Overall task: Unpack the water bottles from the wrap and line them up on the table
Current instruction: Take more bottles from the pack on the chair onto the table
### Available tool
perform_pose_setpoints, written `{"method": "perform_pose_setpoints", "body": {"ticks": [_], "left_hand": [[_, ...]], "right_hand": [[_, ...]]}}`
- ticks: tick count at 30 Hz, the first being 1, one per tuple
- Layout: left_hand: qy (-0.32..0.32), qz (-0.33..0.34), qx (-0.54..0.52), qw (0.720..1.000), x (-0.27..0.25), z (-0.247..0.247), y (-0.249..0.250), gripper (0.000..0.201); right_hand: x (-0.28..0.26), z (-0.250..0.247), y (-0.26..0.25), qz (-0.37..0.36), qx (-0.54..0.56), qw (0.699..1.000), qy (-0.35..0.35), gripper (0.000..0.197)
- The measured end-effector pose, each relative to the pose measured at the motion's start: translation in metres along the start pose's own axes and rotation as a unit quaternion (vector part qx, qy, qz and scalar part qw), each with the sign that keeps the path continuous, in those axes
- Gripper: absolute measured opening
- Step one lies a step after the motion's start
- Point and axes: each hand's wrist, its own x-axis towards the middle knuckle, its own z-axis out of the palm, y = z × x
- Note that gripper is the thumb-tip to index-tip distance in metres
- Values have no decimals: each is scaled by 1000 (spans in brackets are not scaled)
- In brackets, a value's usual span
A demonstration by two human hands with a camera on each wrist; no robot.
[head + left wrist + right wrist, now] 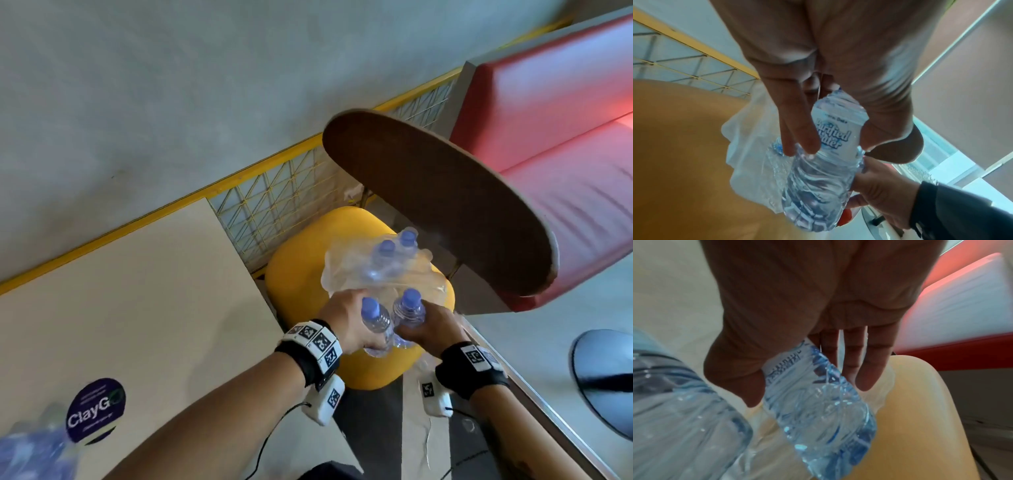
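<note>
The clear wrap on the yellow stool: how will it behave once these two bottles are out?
Likely floppy: the wrap already looks crumpled and slack round two capped bottles. Probably light, so it may drag along when those are pulled.

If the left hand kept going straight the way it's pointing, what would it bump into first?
Probably the plastic wrap with its remaining bottles on the yellow stool, just ahead of the left hand and its bottle; depth is uncertain.

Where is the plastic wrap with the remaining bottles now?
In the head view, the plastic wrap lies on the yellow stool, just beyond both hands, below the round brown table.
</note>
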Motion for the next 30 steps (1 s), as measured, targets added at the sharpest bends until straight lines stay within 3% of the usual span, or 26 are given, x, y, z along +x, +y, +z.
{"method": "perform_pose_setpoints", "body": {"ticks": [5, 12, 17, 23, 30], "left_hand": [[75, -1, 33, 997, -78, -25, -54, 52], [178, -142, 99, 969, -207, -82, -165, 62], [232, -200, 129, 943, -282, -118, -237, 51], [261, -274, 135, 916, -341, -152, -312, 42], [249, -292, 114, 917, -368, -166, -365, 35]], "right_hand": [[-56, 26, -31, -53, 48, 997, -24, 25], [-114, 115, -124, -204, 9, 968, -144, 28], [-149, 183, -208, -287, -29, 939, -188, 54], [-187, 275, -301, -332, -26, 915, -227, 56], [-229, 357, -368, -319, -63, 913, -247, 51]]}}
